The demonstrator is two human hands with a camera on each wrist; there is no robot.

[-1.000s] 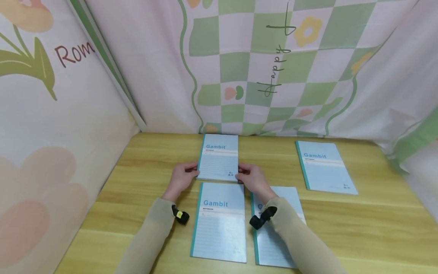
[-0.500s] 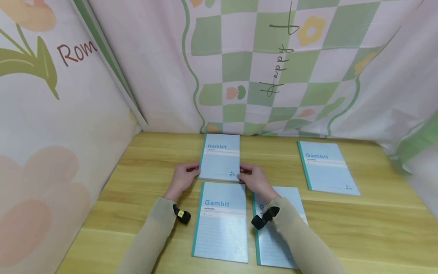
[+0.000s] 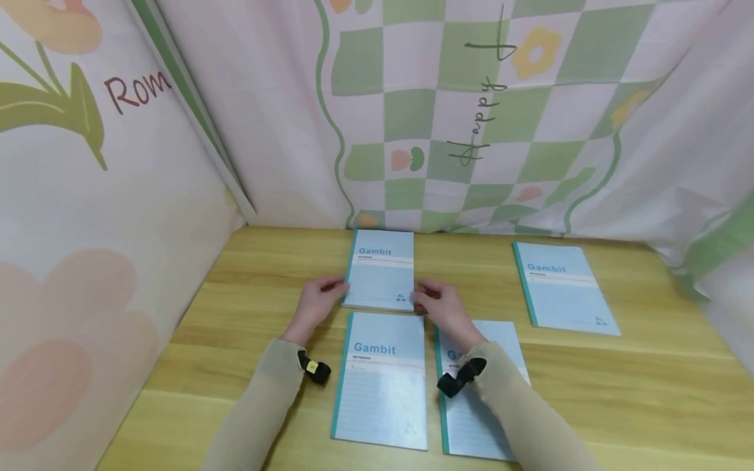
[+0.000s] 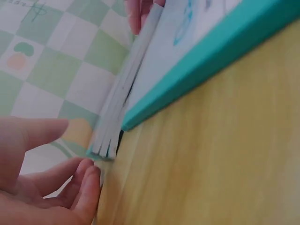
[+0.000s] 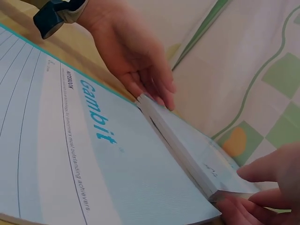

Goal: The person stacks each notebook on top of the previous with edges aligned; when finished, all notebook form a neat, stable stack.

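Note:
A stack of light blue notebooks (image 3: 379, 268), "Gambit" on the top cover, lies at the table's back. My left hand (image 3: 316, 306) is at its left front corner; in the left wrist view the fingers (image 4: 86, 185) touch the stack's edge, and the thumb stands apart above them. At the right front corner my right hand (image 3: 443, 307) holds the stack, thumb over the top and fingers at the side, as the right wrist view shows. Just in front lies a single notebook (image 3: 379, 386). Another notebook (image 3: 477, 418) is partly hidden under my right forearm.
One more notebook (image 3: 565, 288) lies at the back right of the wooden table (image 3: 665, 366). A patterned curtain (image 3: 406, 118) hangs directly behind the table, and a printed cloth wall (image 3: 76, 216) stands along the left side.
My left thumb and fingers have shifted slightly upward along the stack's edge. The right hand stays at its corner. The whole view has shifted slightly, and the notebooks lie as before.

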